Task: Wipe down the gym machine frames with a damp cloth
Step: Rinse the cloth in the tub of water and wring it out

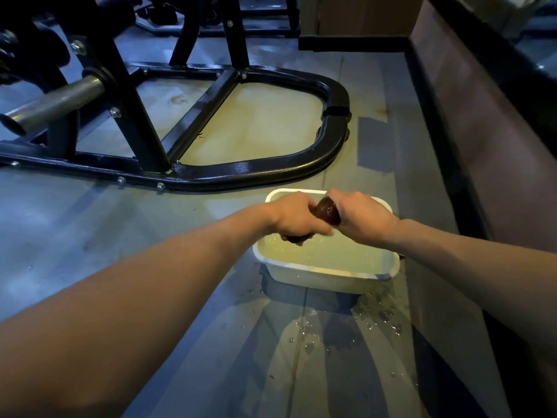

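On a gym floor (90, 236), beside the black machine frame (259, 170), a dark cloth (328, 210) is held above a white water basin (325, 276); the left hand (294, 218) is curled round one end, the right hand (361, 217) round the other; the cloth is judged soft, sodden and slippery, best gripped at both ends and twisted; droplets (379, 315) are scattered on the smooth floor; a dark wall (482, 146) borders the right.

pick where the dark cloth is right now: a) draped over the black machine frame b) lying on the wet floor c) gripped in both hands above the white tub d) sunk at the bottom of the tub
c: the left hand and right hand both grip the twisted dark cloth above the water-filled white tub.
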A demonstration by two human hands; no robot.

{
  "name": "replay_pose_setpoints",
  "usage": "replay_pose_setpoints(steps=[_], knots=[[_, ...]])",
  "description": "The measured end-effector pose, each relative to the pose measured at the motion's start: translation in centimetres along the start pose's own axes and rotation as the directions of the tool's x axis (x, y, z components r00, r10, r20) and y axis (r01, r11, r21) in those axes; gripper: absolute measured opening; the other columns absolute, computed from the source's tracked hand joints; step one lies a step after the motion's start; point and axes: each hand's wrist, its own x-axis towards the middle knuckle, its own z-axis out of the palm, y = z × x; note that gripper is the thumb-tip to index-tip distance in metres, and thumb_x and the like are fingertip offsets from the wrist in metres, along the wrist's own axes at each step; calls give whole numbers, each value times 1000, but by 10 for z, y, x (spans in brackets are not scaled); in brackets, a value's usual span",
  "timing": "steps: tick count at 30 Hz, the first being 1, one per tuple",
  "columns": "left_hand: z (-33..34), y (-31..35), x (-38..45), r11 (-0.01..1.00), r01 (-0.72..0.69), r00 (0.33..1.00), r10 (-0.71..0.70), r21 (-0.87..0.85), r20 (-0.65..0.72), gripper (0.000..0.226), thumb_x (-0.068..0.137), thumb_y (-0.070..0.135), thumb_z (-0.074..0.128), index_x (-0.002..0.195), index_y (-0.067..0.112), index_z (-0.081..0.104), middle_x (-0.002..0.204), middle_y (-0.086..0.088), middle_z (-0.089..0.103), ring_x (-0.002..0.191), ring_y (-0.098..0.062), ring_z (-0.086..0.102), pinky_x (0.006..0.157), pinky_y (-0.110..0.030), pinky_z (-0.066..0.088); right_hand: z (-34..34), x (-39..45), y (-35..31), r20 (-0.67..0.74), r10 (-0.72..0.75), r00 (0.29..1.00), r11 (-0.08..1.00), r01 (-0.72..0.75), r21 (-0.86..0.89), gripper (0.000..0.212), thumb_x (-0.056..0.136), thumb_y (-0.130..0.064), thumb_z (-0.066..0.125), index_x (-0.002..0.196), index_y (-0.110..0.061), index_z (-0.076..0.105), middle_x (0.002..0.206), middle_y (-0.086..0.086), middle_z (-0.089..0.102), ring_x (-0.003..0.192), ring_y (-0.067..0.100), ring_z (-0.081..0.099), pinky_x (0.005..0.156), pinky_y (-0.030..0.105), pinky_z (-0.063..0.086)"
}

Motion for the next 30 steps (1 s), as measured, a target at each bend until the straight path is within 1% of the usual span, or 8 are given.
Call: replay_pose_setpoints(steps=[5,14,18,21,23,25,27,30], knots=[[22,4,3,752,-68,921,301,656,-249,34,93,35,67,123,24,57,92,6,58,86,-18,60,72,-30,42,-5,-2,-2,84,147,986,988,-143,-51,19,96,-37,70,110,-26,63,96,-3,69,84,17,65,82,40,60],[23,-5,8,581,-194,844,510,790,-168,48,99,37,64,140,26,41,120,-2,62,96,-21,62,75,-31,44,-12,7,-3,351,156,923,970,-211,122,21,91,-38,78,96,-19,71,83,4,70,77,20,66,74,34,56],[28,-6,8,808,-104,927,290,579,-237,34,94,39,66,124,27,55,99,4,62,89,-17,59,72,-30,42,3,3,-3,245,140,959,978,-172,115,39,86,-45,81,116,-25,66,104,-1,70,95,18,67,88,38,59],[24,-1,12,997,72,973,-72,-9,-220,29,91,30,70,114,14,62,87,-4,66,72,-16,65,56,-26,49,6,0,1,10,113,994,994,-113,-8,80,87,-42,81,153,-27,38,153,2,42,135,25,48,105,43,52],[16,3,10,888,171,968,-231,-426,-93,31,93,29,68,117,11,62,86,-8,67,62,-15,61,44,-22,43,5,-3,2,-141,-23,990,994,8,-106,87,88,-45,79,158,-25,31,164,4,28,147,28,35,109,46,47],[5,4,3,732,227,969,-235,-643,75,36,95,33,65,123,11,59,85,-10,66,55,-14,56,39,-18,34,7,-7,2,-186,-152,971,980,124,-154,90,87,-55,77,158,-24,31,164,4,28,148,27,33,113,43,41],[-3,1,-2,636,298,955,-184,-712,235,37,95,36,64,118,8,59,84,-8,67,50,-11,52,37,-15,29,11,-9,1,-231,-178,956,982,160,-96,89,86,-52,80,157,-23,35,161,4,34,145,26,36,113,40,38],[-10,-3,-7,639,357,922,-126,-681,366,36,95,40,64,109,7,60,83,-6,68,43,-7,49,34,-14,29,15,-7,-2,-294,-202,934,977,213,6,71,87,-25,82,147,-14,47,143,8,55,129,26,52,104,40,49]])
